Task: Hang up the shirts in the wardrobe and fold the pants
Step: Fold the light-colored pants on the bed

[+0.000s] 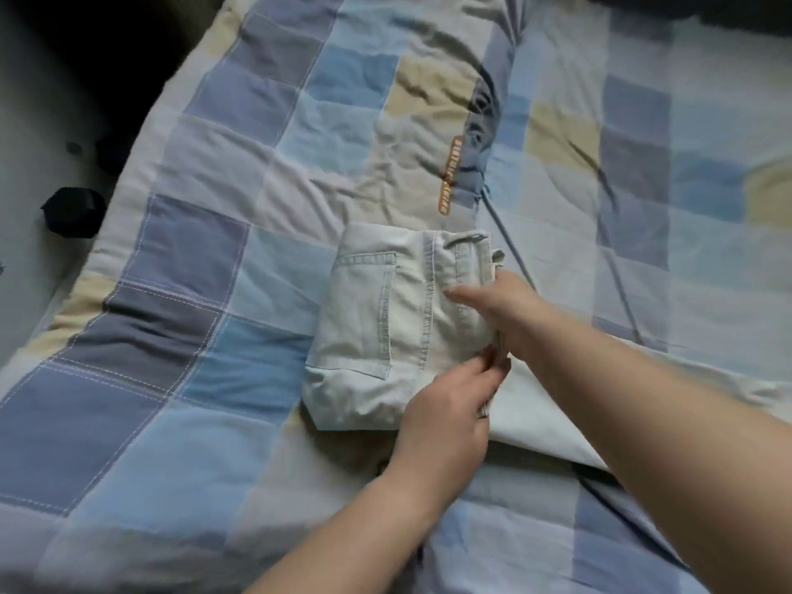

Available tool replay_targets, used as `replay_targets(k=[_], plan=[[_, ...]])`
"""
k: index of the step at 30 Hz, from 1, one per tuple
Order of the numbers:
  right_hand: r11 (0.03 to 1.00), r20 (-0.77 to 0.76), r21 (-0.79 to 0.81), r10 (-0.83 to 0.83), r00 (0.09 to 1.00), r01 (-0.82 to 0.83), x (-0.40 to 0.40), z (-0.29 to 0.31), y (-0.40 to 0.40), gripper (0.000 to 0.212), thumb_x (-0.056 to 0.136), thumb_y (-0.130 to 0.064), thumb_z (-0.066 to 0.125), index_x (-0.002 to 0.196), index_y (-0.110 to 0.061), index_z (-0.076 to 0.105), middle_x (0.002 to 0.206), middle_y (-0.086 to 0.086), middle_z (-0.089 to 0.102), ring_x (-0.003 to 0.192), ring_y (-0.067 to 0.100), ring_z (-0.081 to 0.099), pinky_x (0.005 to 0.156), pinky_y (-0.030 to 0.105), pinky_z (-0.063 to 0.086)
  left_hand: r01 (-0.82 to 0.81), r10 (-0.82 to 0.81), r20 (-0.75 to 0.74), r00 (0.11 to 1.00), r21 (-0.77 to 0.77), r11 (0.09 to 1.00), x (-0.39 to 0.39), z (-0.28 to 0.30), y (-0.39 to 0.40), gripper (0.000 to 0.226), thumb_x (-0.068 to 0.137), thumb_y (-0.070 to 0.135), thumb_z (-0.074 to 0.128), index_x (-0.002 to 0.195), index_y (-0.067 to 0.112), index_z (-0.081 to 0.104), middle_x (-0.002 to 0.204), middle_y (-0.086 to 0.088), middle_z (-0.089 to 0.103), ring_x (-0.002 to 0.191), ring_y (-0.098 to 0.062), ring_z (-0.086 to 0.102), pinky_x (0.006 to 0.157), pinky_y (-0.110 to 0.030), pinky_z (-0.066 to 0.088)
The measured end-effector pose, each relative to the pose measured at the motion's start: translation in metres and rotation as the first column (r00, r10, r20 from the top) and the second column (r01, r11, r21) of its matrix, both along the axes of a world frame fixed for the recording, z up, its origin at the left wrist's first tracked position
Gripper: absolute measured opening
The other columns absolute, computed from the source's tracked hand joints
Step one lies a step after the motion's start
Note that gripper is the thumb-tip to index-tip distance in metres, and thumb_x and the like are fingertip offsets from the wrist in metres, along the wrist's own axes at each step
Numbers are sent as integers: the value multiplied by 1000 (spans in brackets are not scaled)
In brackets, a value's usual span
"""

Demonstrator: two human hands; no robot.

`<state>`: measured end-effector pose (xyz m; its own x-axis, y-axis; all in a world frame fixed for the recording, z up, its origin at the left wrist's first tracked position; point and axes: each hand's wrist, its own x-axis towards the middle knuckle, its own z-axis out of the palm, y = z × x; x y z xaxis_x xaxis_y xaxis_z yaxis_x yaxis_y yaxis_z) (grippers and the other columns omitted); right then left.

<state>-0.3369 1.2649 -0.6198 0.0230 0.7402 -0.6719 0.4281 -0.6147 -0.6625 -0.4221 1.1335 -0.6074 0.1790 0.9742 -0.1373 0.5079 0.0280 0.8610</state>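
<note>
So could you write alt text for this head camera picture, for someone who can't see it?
Two bare hands work at the right edge of folded pale pants on a blue checked quilt; left hand pinches the edge, right hand lies on top.
</note>
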Motion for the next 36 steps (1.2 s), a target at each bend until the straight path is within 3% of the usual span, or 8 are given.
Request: replay_targets(k=[3, 6, 9, 15, 24, 30, 34, 36], plan=[[992, 115, 124, -46, 992, 31, 56, -12, -15, 24, 79, -16, 72, 98, -16, 58, 95, 6, 65, 88, 25, 63, 79, 34, 51, 37, -37, -24, 999, 12, 999, 56, -7, -13, 68, 77, -5, 42, 139, 22, 49, 147, 7, 44, 135, -11, 41, 108, -26, 36], [980, 92, 176, -108, 990, 91, 130, -19, -37, 24, 80, -13, 69, 100, -18, 57, 100, 6, 67, 95, 28, 63, 89, 43, 50, 68, -68, -54, 996, 9, 998, 113, -17, -27, 67, 73, -3, 49, 136, 19, 52, 141, 5, 51, 131, -8, 44, 109, -19, 33], [970, 61, 198, -157, 986, 142, 208, -21, -53, 28, 81, -11, 67, 106, -18, 57, 105, 7, 67, 98, 29, 63, 91, 44, 49, -2, 5, -135, 991, 20, 1000, 169, -34, -36, 53, 71, 2, 68, 122, 15, 65, 118, -1, 67, 110, -13, 57, 93, -14, 37], [964, 74, 184, -207, 976, 191, 371, -42, -83, 23, 85, -12, 61, 103, -24, 53, 87, -8, 61, 91, 23, 62, 82, 37, 51, 45, -54, -91, 994, -100, 994, 316, -59, -52, 38, 76, 10, 70, 111, 26, 71, 92, 8, 57, 90, -8, 56, 77, -21, 43], [972, 203, 164, -199, 959, 167, 536, -74, -94, 31, 86, -17, 64, 116, -15, 55, 107, 6, 65, 97, 26, 62, 88, 39, 50, 217, -225, -37, 974, -148, 965, 478, -89, -56, 50, 85, 23, 67, 133, 23, 55, 105, 1, 53, 101, -9, 47, 86, -16, 36], [968, 202, 166, -219, 955, 187, 578, -99, -90, 38, 87, -18, 64, 123, -16, 55, 115, 7, 65, 104, 26, 61, 94, 41, 48, 277, -287, -34, 957, -182, 944, 520, -107, -57, 52, 85, 13, 64, 135, 19, 52, 114, -3, 53, 107, -15, 49, 89, -18, 36], [984, 396, 119, -172, 902, 135, 591, -119, -95, 60, 91, -21, 60, 145, -17, 35, 143, 12, 44, 130, 28, 44, 107, 38, 36, 479, -509, -42, 860, -284, 831, 510, -124, -69, 56, 88, 17, 61, 141, 22, 44, 136, 2, 51, 125, -12, 42, 103, -23, 32], [994, 527, 85, -99, 844, 63, 588, -122, -108, 61, 91, -25, 59, 146, -17, 34, 147, 14, 36, 134, 30, 35, 108, 38, 31, 469, -504, -30, 863, -322, 822, 487, -130, -73, 49, 89, 18, 62, 136, 21, 50, 134, 3, 53, 125, -10, 44, 103, -18, 31]])
